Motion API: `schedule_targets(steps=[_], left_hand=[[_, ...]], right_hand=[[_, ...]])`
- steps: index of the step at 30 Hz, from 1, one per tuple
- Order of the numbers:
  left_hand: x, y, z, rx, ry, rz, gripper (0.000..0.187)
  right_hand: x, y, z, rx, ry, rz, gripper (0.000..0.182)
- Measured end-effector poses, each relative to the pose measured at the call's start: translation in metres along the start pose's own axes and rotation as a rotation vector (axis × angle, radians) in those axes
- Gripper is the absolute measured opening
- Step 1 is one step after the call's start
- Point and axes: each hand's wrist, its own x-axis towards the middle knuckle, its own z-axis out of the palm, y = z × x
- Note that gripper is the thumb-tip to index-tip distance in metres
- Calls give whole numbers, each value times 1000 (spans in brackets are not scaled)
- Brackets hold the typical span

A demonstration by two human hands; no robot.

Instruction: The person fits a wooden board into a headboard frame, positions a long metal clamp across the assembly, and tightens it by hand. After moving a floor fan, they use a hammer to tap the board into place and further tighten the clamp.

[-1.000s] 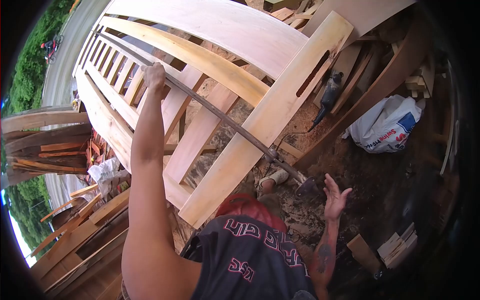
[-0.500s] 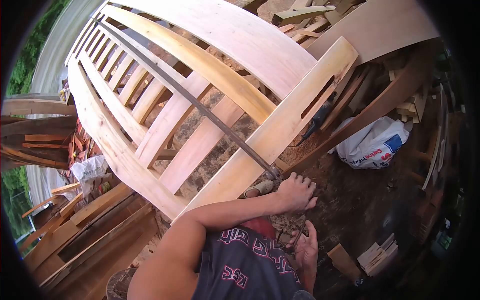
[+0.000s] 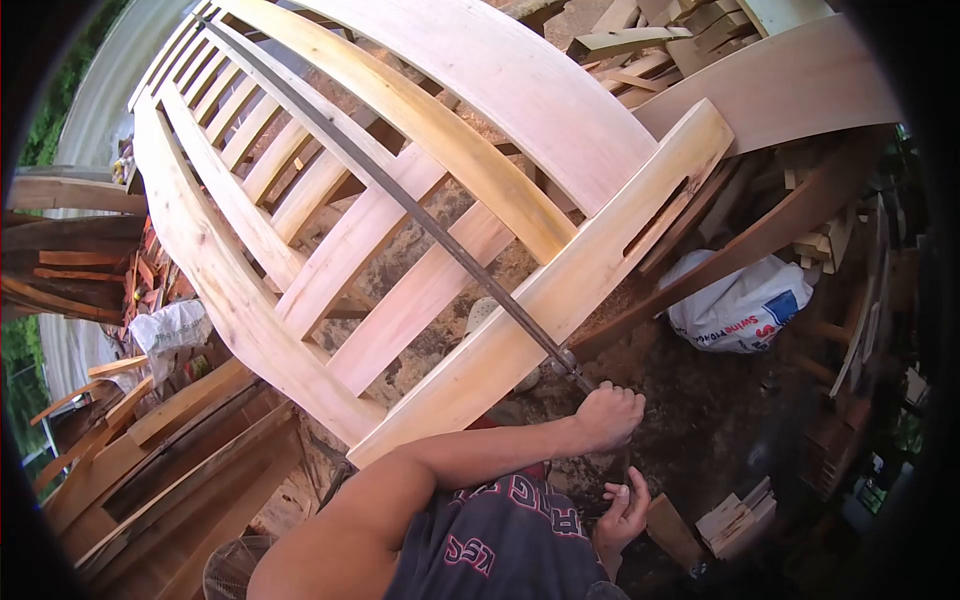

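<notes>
A large frame of pale wooden rails and slats lies tilted in front of me. A long dark metal bar runs diagonally across it, from the far top left down to the near end rail. My left hand reaches across my body and is shut on the bar's near end, just past the rail's edge. My right hand hovers lower, by my dark shirt, with fingers loosely apart and nothing clearly in it.
A white printed plastic bag lies on the dirt floor to the right. Small wood blocks sit near my right hand. Stacked planks fill the left, with another white bag. Offcuts are piled at the top.
My left hand left the bar's middle, swung down and closed on its near end. My right hand dropped from beside the bar end to near my shirt. The view shifted.
</notes>
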Motion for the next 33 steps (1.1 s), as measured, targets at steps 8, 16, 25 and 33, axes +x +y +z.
schedule_targets(steps=[8,16,25,33], left_hand=[[-2,1,4,-51,-12,-21,26],[-3,3,2,-72,-22,-37,25],[3,5,-4,-91,-112,-57,25],[2,7,-8,-89,-100,-107,23]], right_hand=[[74,54,15,-285,310,-724,23],[178,62,39,-387,479,-213,21],[244,112,53,-565,-127,-61,19],[207,86,1,-981,-57,-855,48]])
